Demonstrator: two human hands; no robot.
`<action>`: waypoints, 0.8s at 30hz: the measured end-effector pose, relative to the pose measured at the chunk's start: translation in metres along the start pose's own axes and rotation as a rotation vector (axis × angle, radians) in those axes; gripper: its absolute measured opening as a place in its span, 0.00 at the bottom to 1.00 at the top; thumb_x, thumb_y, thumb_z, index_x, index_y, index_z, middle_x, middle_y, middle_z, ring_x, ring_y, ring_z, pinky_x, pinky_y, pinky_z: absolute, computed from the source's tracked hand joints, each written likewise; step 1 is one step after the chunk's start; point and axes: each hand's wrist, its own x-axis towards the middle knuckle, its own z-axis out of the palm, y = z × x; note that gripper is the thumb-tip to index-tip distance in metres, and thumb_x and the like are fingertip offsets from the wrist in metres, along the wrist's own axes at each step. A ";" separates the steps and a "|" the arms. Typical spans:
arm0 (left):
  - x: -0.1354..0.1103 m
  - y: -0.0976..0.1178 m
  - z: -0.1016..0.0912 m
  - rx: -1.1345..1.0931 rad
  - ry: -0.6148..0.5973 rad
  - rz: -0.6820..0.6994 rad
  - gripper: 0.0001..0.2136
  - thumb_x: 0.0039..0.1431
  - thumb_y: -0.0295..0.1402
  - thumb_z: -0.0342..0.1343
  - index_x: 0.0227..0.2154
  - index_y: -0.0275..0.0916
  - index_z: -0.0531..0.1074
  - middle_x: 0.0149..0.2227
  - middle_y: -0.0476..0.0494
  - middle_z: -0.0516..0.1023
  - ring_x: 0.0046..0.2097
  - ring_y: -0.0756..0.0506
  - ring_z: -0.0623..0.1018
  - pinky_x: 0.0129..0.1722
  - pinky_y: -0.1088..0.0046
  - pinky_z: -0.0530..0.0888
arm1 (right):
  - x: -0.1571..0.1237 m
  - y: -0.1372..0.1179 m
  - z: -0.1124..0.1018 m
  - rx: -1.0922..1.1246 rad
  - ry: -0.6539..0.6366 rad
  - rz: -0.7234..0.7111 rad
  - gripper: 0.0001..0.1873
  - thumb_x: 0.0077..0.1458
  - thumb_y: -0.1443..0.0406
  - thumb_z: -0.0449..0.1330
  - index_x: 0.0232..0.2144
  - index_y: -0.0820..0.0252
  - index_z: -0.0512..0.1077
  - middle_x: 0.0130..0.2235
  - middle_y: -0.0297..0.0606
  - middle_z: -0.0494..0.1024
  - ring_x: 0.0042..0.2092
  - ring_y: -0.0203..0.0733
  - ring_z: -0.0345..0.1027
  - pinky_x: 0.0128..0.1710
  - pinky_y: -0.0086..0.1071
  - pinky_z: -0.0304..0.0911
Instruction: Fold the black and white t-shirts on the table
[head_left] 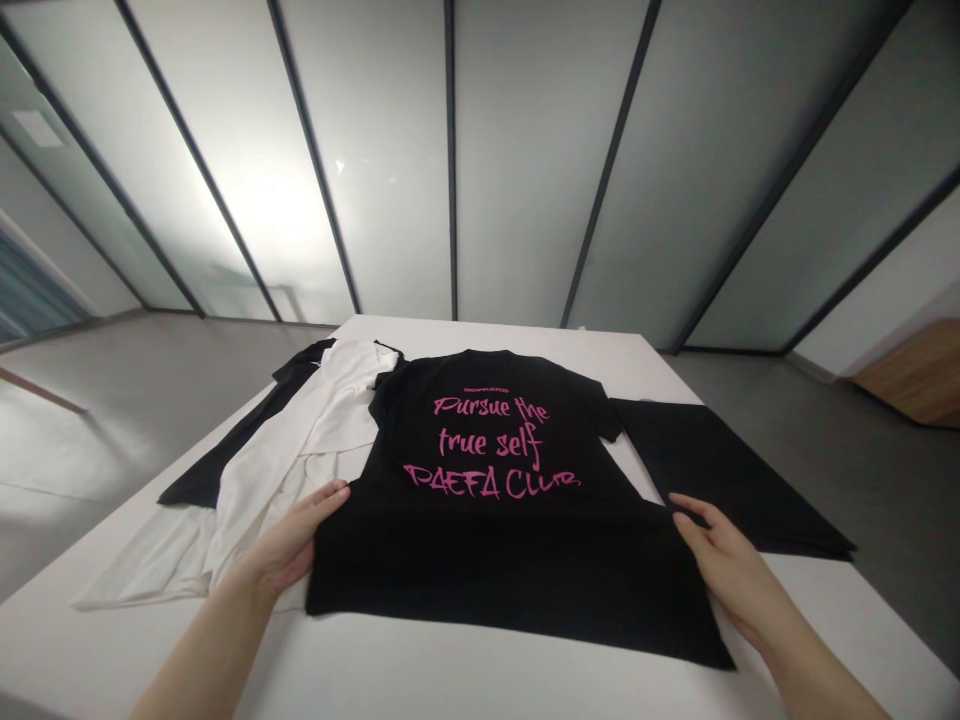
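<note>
okay, i read left hand (289, 540) and right hand (720, 565) open, well apart, on the black t-shirt (495, 540). white shirt (277, 480) at ten o'clock, black cloth (720, 470) at two.

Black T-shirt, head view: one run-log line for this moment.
left hand: on shirt edge | right hand: on shirt edge | black T-shirt: flat, pink lettering up

On my feed the person shows only as 2 bare, slender arms: the left forearm (199, 650) and right forearm (821, 665) narrow into a left hand (289, 535) and a right hand (724, 565), both with long, thin fingers
</note>
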 end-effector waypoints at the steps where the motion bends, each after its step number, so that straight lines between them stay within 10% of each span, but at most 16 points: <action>1: 0.001 -0.001 0.000 0.009 -0.001 -0.006 0.13 0.53 0.27 0.74 0.39 0.38 0.78 0.39 0.41 0.85 0.39 0.42 0.86 0.40 0.72 0.83 | 0.001 0.002 0.001 -0.027 0.014 -0.015 0.31 0.53 0.50 0.64 0.57 0.53 0.71 0.34 0.41 0.83 0.41 0.55 0.81 0.41 0.42 0.75; 11: -0.020 0.002 0.011 0.203 -0.152 -0.001 0.28 0.51 0.40 0.77 0.53 0.45 0.73 0.51 0.42 0.84 0.47 0.38 0.86 0.45 0.66 0.83 | -0.004 0.005 0.003 -0.060 0.018 -0.029 0.43 0.41 0.47 0.76 0.57 0.53 0.71 0.37 0.41 0.83 0.43 0.57 0.81 0.43 0.43 0.75; 16: -0.021 0.011 0.013 0.077 0.026 0.201 0.30 0.47 0.44 0.77 0.52 0.47 0.73 0.43 0.46 0.85 0.41 0.40 0.86 0.38 0.70 0.82 | 0.000 -0.003 -0.006 0.186 0.044 -0.049 0.39 0.40 0.48 0.76 0.53 0.50 0.71 0.33 0.35 0.83 0.37 0.50 0.79 0.33 0.35 0.74; 24: -0.022 0.016 0.007 0.173 -0.074 0.020 0.32 0.45 0.40 0.79 0.52 0.45 0.73 0.41 0.44 0.84 0.40 0.39 0.86 0.39 0.67 0.83 | -0.015 -0.013 -0.002 0.036 -0.089 0.000 0.36 0.50 0.48 0.69 0.58 0.54 0.70 0.37 0.42 0.86 0.41 0.55 0.82 0.38 0.38 0.76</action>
